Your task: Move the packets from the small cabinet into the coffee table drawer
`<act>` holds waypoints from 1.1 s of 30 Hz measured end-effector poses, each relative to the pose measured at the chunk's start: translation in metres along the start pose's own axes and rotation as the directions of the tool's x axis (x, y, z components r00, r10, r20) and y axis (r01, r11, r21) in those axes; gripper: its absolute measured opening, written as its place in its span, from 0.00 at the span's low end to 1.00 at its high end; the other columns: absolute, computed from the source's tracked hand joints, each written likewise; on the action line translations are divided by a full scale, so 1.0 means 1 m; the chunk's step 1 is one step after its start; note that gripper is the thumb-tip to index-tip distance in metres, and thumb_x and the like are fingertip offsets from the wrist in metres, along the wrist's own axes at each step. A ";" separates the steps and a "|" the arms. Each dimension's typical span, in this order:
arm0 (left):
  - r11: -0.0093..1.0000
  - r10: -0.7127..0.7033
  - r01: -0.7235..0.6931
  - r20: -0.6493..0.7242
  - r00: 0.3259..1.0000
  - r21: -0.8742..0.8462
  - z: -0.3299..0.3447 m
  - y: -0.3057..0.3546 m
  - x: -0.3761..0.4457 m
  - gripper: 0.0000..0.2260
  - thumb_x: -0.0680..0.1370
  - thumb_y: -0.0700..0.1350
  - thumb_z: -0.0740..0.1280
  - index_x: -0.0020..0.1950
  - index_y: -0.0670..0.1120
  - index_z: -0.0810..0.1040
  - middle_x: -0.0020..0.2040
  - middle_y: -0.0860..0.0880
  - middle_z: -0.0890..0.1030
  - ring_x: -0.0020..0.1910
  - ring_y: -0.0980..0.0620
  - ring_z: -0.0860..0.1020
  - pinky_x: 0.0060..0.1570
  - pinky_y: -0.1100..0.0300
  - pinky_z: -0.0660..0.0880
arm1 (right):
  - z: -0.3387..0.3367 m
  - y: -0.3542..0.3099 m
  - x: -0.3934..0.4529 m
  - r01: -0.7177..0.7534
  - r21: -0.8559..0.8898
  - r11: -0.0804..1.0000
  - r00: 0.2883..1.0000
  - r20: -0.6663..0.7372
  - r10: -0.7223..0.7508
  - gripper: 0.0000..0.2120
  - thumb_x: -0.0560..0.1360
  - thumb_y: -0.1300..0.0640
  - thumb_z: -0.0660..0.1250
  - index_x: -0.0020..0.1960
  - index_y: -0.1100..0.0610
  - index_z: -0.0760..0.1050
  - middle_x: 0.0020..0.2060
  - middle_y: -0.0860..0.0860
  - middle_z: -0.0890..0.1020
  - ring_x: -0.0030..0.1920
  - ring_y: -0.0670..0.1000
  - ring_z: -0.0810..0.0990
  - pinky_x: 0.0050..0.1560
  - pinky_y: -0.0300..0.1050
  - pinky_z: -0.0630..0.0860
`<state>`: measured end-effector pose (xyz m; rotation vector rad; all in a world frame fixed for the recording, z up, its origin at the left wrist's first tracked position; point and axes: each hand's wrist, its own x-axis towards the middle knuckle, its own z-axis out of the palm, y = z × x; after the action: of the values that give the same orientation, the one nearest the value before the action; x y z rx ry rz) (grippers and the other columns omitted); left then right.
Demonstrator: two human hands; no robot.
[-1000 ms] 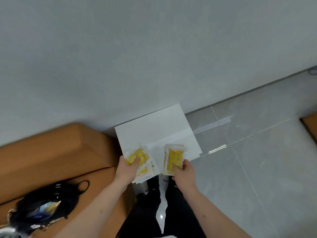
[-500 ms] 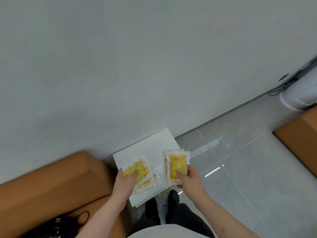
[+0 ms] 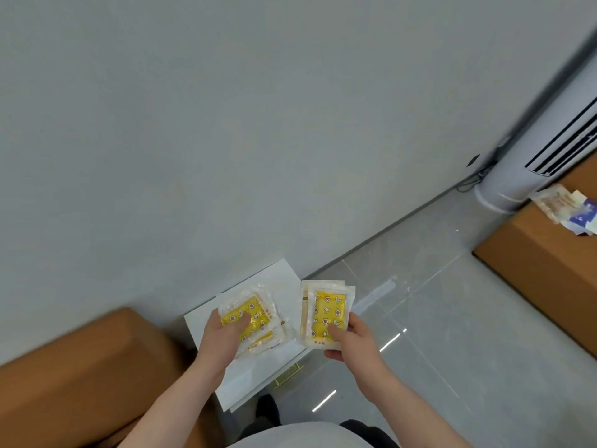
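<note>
My left hand [image 3: 221, 339] grips a small stack of clear packets with yellow patterned contents [image 3: 250, 318], fanned slightly. My right hand [image 3: 353, 341] grips another stack of the same yellow packets [image 3: 324, 313], held upright. Both stacks hover above the white top of the small cabinet [image 3: 258, 279], which stands against the grey wall. The coffee table drawer is out of sight.
A brown sofa arm [image 3: 80, 367] sits at the lower left, beside the cabinet. At the right stand a white tower air conditioner [image 3: 529, 163] and a brown surface [image 3: 533, 263] with papers and wrappers [image 3: 565, 208]. Grey tiled floor [image 3: 436, 334] spreads between them.
The view has lifted and swung right, so the air conditioner and the brown surface with papers now show. Both hands keep their packets, raised slightly over the cabinet.
</note>
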<state>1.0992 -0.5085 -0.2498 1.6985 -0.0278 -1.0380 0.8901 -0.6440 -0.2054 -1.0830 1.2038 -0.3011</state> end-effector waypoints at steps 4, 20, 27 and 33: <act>0.999 0.033 -0.033 0.014 0.999 -0.015 0.030 0.002 -0.021 0.15 0.79 0.45 0.71 0.64 0.52 0.77 0.59 0.50 0.84 0.58 0.45 0.82 0.61 0.40 0.77 | -0.050 0.003 -0.020 0.022 0.019 1.000 1.000 -0.022 -0.021 0.10 0.81 0.63 0.65 0.57 0.51 0.80 0.49 0.49 0.87 0.50 0.51 0.86 0.48 0.48 0.84; 0.978 0.144 -0.167 0.172 0.974 0.123 0.166 -0.023 -0.184 0.10 0.80 0.43 0.69 0.62 0.50 0.78 0.55 0.51 0.85 0.55 0.48 0.83 0.61 0.48 0.77 | -0.250 0.047 -0.129 0.096 0.085 0.992 0.985 -0.149 -0.083 0.11 0.80 0.64 0.66 0.58 0.53 0.81 0.49 0.49 0.88 0.51 0.52 0.87 0.47 0.47 0.81; 0.929 0.164 -0.255 0.319 0.933 0.269 0.164 -0.030 -0.212 0.12 0.80 0.45 0.70 0.62 0.54 0.77 0.55 0.53 0.85 0.55 0.50 0.83 0.61 0.45 0.77 | -0.258 0.089 -0.194 0.106 0.150 0.983 0.959 -0.276 -0.061 0.11 0.80 0.65 0.66 0.58 0.53 0.81 0.49 0.50 0.88 0.49 0.51 0.87 0.48 0.47 0.81; 0.919 0.119 -0.257 0.411 0.904 0.298 0.153 -0.061 -0.230 0.11 0.80 0.43 0.70 0.61 0.53 0.78 0.54 0.52 0.85 0.53 0.52 0.84 0.51 0.54 0.79 | -0.242 0.128 -0.245 0.092 0.169 0.981 0.934 -0.357 -0.026 0.11 0.80 0.65 0.66 0.58 0.54 0.81 0.48 0.50 0.88 0.48 0.51 0.88 0.48 0.47 0.81</act>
<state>0.8313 -0.4881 -0.1605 1.7291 -0.6592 -1.2559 0.5440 -0.5325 -0.1508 -0.9281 1.4319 -0.6641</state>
